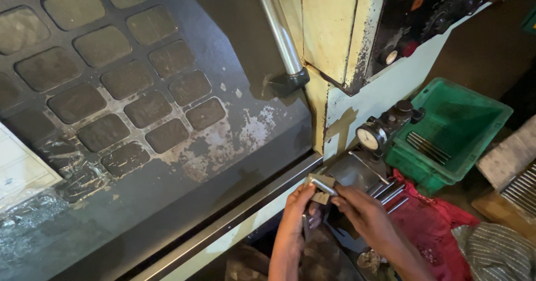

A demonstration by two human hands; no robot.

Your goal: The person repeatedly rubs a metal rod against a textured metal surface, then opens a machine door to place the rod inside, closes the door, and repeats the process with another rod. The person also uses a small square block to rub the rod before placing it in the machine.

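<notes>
Two bare hands are meeting low in the head view, just in front of a worn machine. The left hand (296, 214) is curling its fingers (306, 194) around the near end of a short, shiny steel pin (322, 186), while the right hand (365, 214) is pinching the same pin from the other side with its fingers (341, 197) clenched on it. The pin is lying tilted between the two hands, touching a small grey metal gauge block (350, 172). Just behind that block, a round dial indicator with a white face and black body (369, 137) is standing near the machine's chipped cream-painted panel (335, 29). Several more loose steel pins (391, 193) are lying just beside the right hand on a red cloth (427, 222). Further right, a green plastic bin (455, 130) is holding another row of thin steel rods (427, 147). To the left, a dark grey machine door with square rubbery pads (128, 108) is filling most of the view.
</notes>
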